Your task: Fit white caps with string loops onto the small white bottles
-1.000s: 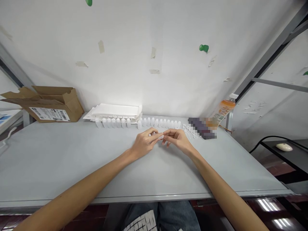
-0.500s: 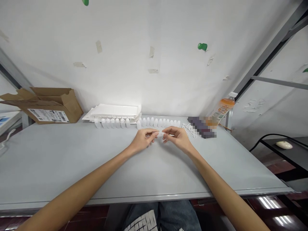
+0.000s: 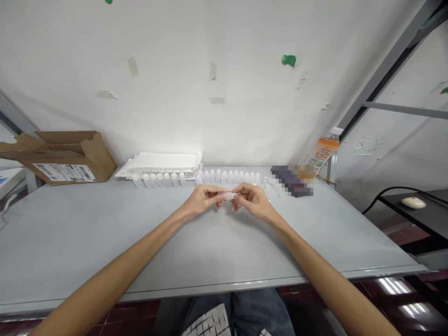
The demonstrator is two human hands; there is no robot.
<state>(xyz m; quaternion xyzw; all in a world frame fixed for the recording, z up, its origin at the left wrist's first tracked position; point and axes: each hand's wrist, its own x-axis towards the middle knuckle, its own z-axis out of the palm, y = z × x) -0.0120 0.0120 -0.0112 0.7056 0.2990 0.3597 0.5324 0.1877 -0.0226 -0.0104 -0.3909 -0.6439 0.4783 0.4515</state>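
Note:
Between my fingertips lies a small translucent white bottle [image 3: 227, 196], held sideways above the grey table [image 3: 196, 252]. My left hand [image 3: 207, 197] pinches its left end. At its right end my right hand [image 3: 249, 198] is closed with thumb and fingers, partly hiding it. Behind my hands several small white bottles [image 3: 224, 177] stand in a row. Another row of bottles with thin tips [image 3: 160, 180] stands to the left. Small white pieces [image 3: 269, 185] are scattered right of the rows.
An open cardboard box [image 3: 66, 158] sits at the back left, with a stack of white sheets [image 3: 164, 162] beside it. A blurred dark object [image 3: 290, 181] and an orange drink bottle [image 3: 324, 151] are at the back right. A white wall rises behind.
My hands have come closer together, and more of the small bottle shows between them. The whole view has shifted slightly.

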